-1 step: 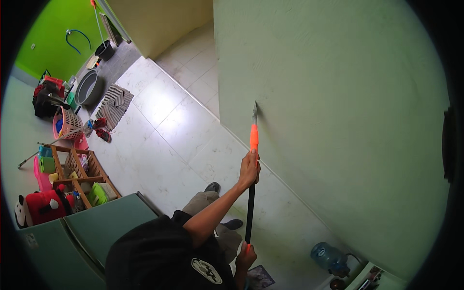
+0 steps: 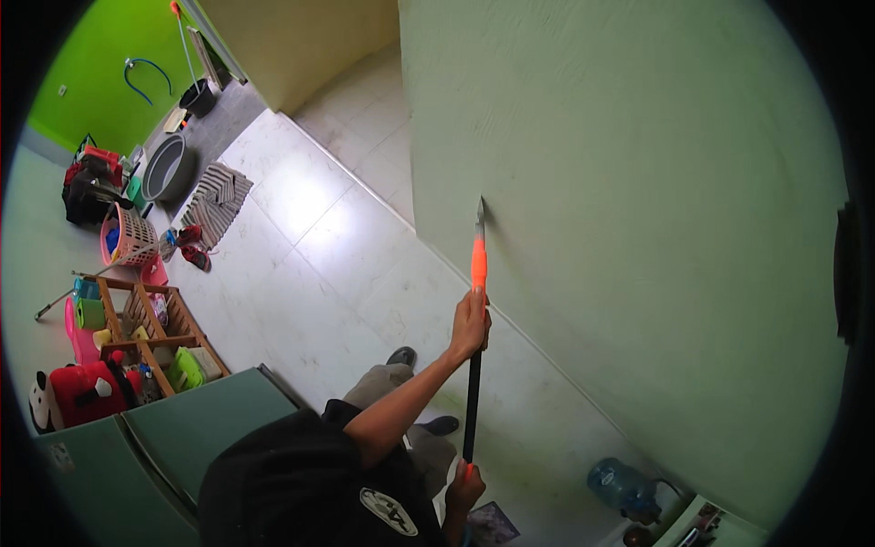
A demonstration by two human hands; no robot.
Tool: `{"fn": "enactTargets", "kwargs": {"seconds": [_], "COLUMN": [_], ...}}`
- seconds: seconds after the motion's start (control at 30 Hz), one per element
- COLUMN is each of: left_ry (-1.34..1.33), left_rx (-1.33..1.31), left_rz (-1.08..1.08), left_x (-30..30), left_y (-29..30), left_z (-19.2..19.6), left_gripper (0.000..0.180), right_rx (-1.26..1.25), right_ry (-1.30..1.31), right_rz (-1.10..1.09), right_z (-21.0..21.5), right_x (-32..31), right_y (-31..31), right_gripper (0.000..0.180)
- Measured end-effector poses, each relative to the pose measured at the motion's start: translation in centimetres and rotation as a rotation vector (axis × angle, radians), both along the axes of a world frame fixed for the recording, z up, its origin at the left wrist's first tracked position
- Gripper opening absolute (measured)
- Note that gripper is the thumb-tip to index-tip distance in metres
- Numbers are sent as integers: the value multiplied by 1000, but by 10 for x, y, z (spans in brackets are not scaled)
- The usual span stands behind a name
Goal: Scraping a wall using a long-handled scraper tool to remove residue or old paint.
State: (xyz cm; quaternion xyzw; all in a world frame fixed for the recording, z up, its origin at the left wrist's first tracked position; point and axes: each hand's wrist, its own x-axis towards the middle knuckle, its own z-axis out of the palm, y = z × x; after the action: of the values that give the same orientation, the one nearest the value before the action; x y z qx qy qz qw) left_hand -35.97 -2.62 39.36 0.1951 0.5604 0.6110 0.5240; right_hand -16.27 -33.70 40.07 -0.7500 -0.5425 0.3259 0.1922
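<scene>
Wall (image 2: pixel 638 182), matt and pale green, is filling most of the right side. A glossy, white-tiled floor (image 2: pixel 310 264) is stretching leftward from its foot, and a dark green, flat-panelled unit (image 2: pixel 219 406), perhaps a refrigerator, is standing at the lower left, beside the person's loose black T-shirt (image 2: pixel 283 483). A long, straight pole (image 2: pixel 471 401), black with bright orange sections, is spanning the space between the person and the wall. A rounded, translucent blue plastic water jug (image 2: pixel 622 485) is resting near the wall's foot, well apart from the pole.

The left hand (image 2: pixel 470 326) is clasping the pole's forward part, its fingers curling round the shaft; the right hand (image 2: pixel 465 490) is clenching the near end, some fingers hiding from view. At the far end, a narrow metal blade (image 2: pixel 480 215) is meeting, or almost meeting, the wall; the angle is leaving contact uncertain.

If the right hand is pushing too hard or too steeply, the blade could be gouging the surface; with off-line pressure, it could be skidding sideways. A wide swing of the near end could be knocking the jug.
</scene>
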Motion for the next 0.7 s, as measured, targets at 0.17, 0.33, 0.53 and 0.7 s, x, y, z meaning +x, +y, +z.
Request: {"fn": "enactTargets", "kwargs": {"seconds": [0.17,0.33,0.53,0.7], "left_ry": [72,60,-83,13], "left_rx": [-6,32,-37,-23], "left_rz": [-6,1,-31,-53], "left_x": [-6,6,33,30], "left_y": [-3,-8,-12,-15], "left_z": [-2,11,19,10], "left_gripper": [47,51,51,53], "right_rx": [-124,-133,-82,-74], "right_ry": [81,52,23,12], "right_rz": [-40,-44,-43,-52], "right_z": [-1,15,21,4], "right_x": [-14,9,30,22], "right_y": [-4,-10,-17,-19], "right_gripper": [45,44,45,49]}}
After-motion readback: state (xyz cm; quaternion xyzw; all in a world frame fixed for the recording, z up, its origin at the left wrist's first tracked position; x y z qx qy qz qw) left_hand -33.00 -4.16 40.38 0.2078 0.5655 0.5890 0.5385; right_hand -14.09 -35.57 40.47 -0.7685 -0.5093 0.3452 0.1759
